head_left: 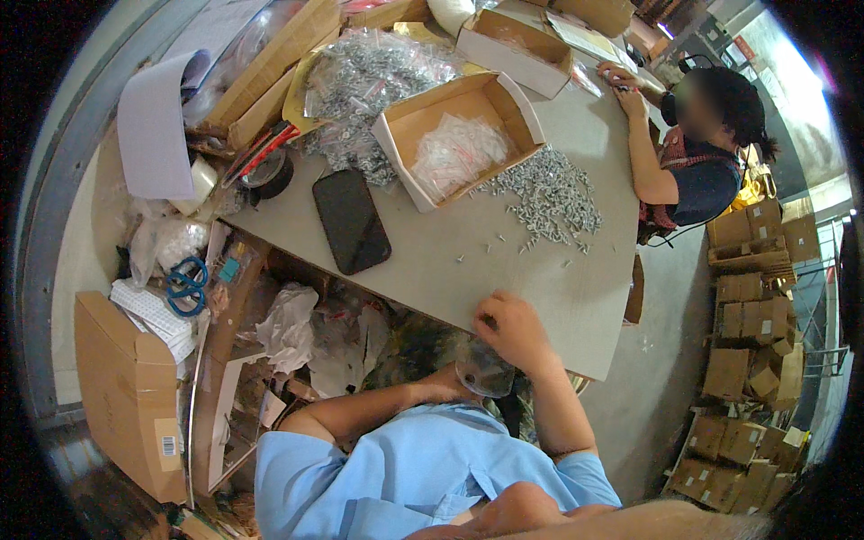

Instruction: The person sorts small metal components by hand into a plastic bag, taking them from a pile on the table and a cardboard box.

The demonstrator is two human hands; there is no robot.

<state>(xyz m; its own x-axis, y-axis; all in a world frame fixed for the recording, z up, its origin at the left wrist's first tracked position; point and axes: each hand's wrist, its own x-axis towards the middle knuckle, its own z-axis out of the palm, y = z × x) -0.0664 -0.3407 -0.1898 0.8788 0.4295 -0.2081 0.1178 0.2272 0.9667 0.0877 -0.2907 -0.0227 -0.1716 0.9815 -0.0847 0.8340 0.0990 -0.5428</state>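
Note:
My right hand (515, 331) rests over the near edge of the grey table with its fingers curled in; what they hold, if anything, is hidden. Just below the edge, a small clear plastic bag (490, 371) hangs open beneath that hand. My left hand (443, 385), partly covered by the bag, has closed fingers on its side. Farther up the table lies a loose pile of small silver screws (553, 198), with a few strays nearer me. Beside the pile stands an open cardboard box (396, 148) containing clear zip bags (459, 153).
A black phone (352, 222) lies left of the box. Behind it are heaped bags of screws (360, 81), a tape roll (267, 175) and a second box (540, 67). A co-worker (702, 153) handles something at the far right. Blue-handled scissors (186, 286) lie at left; stacked cartons (747, 315) stand at right.

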